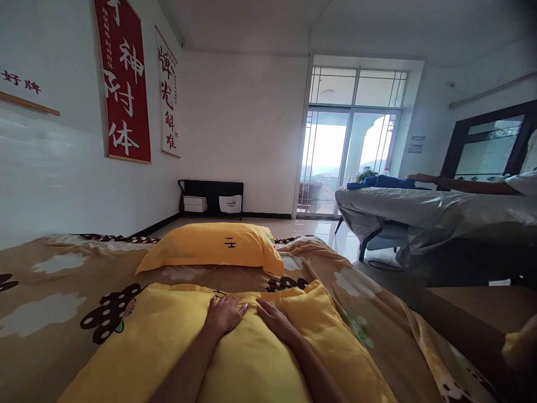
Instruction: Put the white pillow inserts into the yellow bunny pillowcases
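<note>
Both my hands rest on a large yellow pillow [151, 341] that lies flat in front of me. My left hand [226, 313] lies palm down near its far edge, fingers stretched out. Just to the right, my right hand [274, 319] presses flat on the same pillow with its fingers extended. The fabric creases around and between the two hands. Beyond them, a second, orange-yellow pillow [197, 246] with a small dark mark lies on a brown blanket [54, 285] patterned with white clouds and dotted bows. This second pillow is apart from my hands.
At right, another person's arm [474, 183] reaches over a plastic-covered table [440, 204] toward dark blue cloth [381, 182]. A black low shelf [210, 193] holding white boxes stands by the far wall. Scrolls hang at left, and a glass door [348, 157] is at the back.
</note>
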A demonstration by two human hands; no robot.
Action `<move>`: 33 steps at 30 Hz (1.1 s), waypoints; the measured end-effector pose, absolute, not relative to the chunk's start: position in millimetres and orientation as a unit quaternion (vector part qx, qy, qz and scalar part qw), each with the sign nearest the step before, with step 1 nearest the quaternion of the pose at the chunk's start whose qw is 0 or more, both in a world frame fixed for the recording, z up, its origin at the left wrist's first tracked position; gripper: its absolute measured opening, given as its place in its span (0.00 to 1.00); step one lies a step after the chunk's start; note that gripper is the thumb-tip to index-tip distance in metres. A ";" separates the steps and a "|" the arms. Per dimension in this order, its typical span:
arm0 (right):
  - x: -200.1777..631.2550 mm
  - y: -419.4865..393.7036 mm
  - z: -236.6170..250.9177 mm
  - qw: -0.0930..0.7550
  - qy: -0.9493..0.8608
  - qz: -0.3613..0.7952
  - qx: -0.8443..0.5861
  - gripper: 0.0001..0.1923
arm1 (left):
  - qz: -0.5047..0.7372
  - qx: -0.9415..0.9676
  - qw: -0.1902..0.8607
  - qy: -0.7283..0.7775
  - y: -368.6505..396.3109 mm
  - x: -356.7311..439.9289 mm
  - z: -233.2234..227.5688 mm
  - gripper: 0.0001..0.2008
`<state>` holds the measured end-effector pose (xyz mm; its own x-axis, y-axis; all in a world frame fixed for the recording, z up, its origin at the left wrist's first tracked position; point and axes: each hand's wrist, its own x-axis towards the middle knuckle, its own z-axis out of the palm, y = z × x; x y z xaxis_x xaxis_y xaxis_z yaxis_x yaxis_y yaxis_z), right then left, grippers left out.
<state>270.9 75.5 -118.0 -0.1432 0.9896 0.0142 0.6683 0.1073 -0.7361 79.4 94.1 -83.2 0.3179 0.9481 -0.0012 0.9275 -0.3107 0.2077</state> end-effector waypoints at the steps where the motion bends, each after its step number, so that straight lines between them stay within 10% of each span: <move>1: 270.7 75.2 -117.7 0.268 -0.694 0.298 -0.598 0.35 | 0.059 0.807 0.086 0.581 94.2 79.4 -83.0 0.33; 17: 274.8 50.1 -107.2 0.248 -0.716 0.028 -0.651 0.24 | 0.069 0.808 0.075 0.580 89.3 81.6 -82.8 0.33; 33: 377.0 63.5 -136.5 0.099 -0.608 0.018 -0.788 0.29 | 0.086 0.810 0.073 0.575 87.4 82.2 -83.0 0.34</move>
<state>377.0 63.5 -136.5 0.2601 0.9611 0.0925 0.9542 -0.2412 -0.1772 82.2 87.4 -83.0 0.3231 0.9447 0.0556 0.9199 -0.3273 0.2162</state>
